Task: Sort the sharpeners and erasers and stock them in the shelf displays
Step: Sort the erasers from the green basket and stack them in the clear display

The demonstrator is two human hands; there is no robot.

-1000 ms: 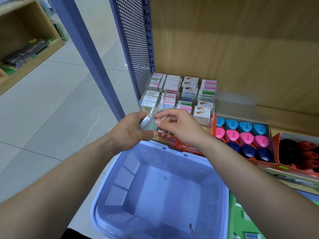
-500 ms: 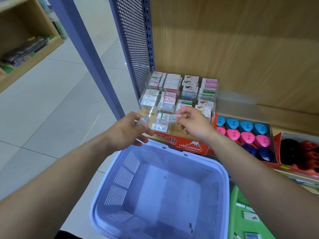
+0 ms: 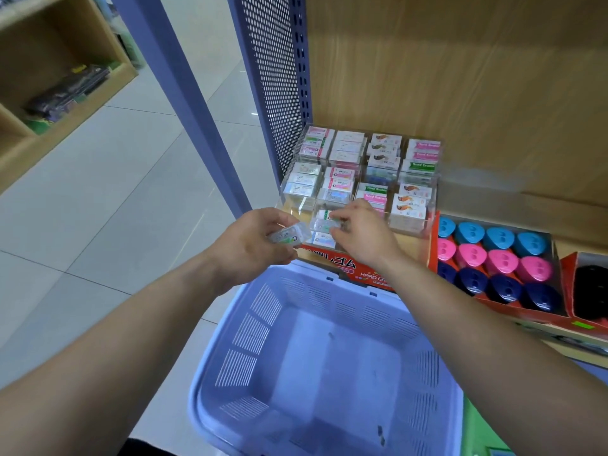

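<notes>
Pale wood-grain panelling (image 3: 460, 93) is seen behind the shelf, flanked by a perforated blue metal panel (image 3: 279, 77), with grey floor tiles (image 3: 98, 192) beyond. A clear acrylic display (image 3: 431, 205) is set on the shelf board, divided into square compartments and stacked with small block-shaped erasers in printed sleeves. Just beside it, a red cardboard tray (image 3: 559, 268) is filled with rounded, glossy plastic sharpeners (image 3: 500, 261) in rows of light blue, pink and navy. A lavender basket (image 3: 230, 357) of slotted moulded plastic is seen below the forearms. A wrapped eraser (image 3: 286, 234) is gripped in the left hand (image 3: 250, 248), whose fingers are curled round it near the front left corner of the display. The right hand (image 3: 365, 235) is reached into a front compartment, where a second eraser (image 3: 329, 222) appears to be pinched between thumb and bent fingertips above others already lying there. Each eraser is judged to be very light and firm, with a slight rubbery give, and nothing about it looks fragile. Its shiny film wrap is likely to be slippery. A hold across the two long sides is therefore thought best, so that the block can be lowered flat between the acrylic walls without being tilted or jammed.
</notes>
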